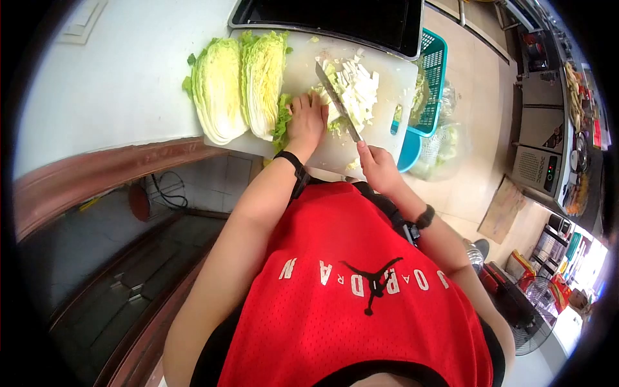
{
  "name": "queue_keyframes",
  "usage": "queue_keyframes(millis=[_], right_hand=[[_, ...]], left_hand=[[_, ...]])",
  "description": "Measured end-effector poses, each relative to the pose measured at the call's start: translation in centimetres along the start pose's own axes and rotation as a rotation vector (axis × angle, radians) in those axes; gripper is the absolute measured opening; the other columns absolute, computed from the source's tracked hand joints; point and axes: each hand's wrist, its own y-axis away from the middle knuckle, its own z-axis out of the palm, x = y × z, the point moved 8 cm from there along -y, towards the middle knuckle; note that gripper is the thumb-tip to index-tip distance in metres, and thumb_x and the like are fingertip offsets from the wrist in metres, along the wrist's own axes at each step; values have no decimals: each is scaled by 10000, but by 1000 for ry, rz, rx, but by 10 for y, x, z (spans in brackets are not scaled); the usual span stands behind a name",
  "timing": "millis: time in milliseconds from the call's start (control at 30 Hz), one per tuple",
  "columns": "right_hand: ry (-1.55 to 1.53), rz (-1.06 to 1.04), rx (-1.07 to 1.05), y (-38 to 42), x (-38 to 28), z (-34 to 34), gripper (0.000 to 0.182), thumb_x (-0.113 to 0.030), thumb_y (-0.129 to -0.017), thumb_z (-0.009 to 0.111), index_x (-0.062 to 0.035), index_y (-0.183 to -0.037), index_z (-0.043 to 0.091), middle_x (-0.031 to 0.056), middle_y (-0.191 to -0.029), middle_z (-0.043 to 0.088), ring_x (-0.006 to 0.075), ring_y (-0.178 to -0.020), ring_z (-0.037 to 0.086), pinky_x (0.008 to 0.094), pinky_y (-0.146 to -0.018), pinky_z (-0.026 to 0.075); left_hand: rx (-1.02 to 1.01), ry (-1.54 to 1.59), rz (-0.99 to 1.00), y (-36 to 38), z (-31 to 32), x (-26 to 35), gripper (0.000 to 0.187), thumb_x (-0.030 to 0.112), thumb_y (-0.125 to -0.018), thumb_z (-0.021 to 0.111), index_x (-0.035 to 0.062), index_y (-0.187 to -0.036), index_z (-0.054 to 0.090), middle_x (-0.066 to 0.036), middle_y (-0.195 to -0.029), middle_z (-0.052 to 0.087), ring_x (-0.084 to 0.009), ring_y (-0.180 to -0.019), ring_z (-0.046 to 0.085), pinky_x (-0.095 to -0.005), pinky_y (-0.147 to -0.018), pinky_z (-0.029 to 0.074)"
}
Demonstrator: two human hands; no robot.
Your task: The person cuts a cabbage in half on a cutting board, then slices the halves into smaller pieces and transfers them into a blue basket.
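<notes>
In the head view, my right hand (380, 169) is wrapped around the handle of a kitchen knife (337, 102). Its blade points up and to the left, beside a pile of chopped napa cabbage (358, 87). My left hand (307, 122) presses down with bent fingers on a piece of napa cabbage (282, 124), mostly hidden under the palm. Two cut napa cabbage halves (218, 90) (264, 84) lie side by side, cut faces up, left of my left hand. All of it rests on a white cutting board (393, 80).
A black tray (329, 16) stands beyond the board. To the right, lower down, are a teal basket (437, 77), a blue basin (409, 151) and a clear bag with greens (442, 151). A standing fan (532, 313) is farther right.
</notes>
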Motion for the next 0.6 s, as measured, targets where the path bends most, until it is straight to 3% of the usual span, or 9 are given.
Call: queue_keyframes(millis=[33, 67, 167, 367, 467, 600], right_hand=[[26, 15, 12, 1, -6, 1, 651, -507, -1070, 417, 45, -775, 597, 218, -686, 575, 358, -670, 588, 434, -654, 467], [52, 33, 24, 2, -9, 2, 652, -486, -1062, 437, 87, -838, 652, 355, -788, 626, 525, -812, 615, 516, -782, 491], [159, 3, 38, 6, -13, 5, 639, -459, -1068, 430, 101, -855, 654, 371, -830, 628, 538, -879, 621, 522, -795, 494], [79, 73, -88, 10, -11, 6, 652, -460, -1070, 417, 109, -864, 662, 380, -861, 631, 541, -918, 624, 522, -836, 495], [43, 153, -73, -22, 9, 23, 681, -489, -1064, 413, 114, -875, 668, 382, -872, 634, 536, -926, 631, 515, -835, 500], [41, 96, 18, -64, 4, 36, 714, -523, -1055, 416, 119, -870, 668, 380, -846, 632, 531, -899, 639, 505, -819, 507]], left_hand=[[39, 29, 8, 0, -3, 1, 417, 313, -995, 535, 22, -1292, 569, -179, -1111, 576, -341, -1046, 509, -495, -913, 349], [34, 32, 7, 1, -3, 1, 417, 313, -995, 535, 22, -1292, 569, -179, -1111, 576, -341, -1046, 509, -495, -913, 349], [-13, -20, 8, -4, -4, 3, 387, 297, -993, 527, 37, -1277, 573, -166, -1095, 573, -330, -1041, 511, -483, -906, 348], [-25, -33, 3, -1, 4, 2, 337, 268, -985, 526, 57, -1243, 577, -148, -1101, 563, -310, -1059, 504, -479, -913, 338], [-9, 23, -27, -3, 1, 1, 282, 246, -970, 542, 75, -1191, 579, -141, -1112, 563, -306, -1065, 502, -480, -917, 336], [-44, 3, -20, -5, 3, -3, 210, 206, -944, 570, 76, -1108, 555, -131, -1104, 550, -312, -1075, 495, -483, -917, 334]])
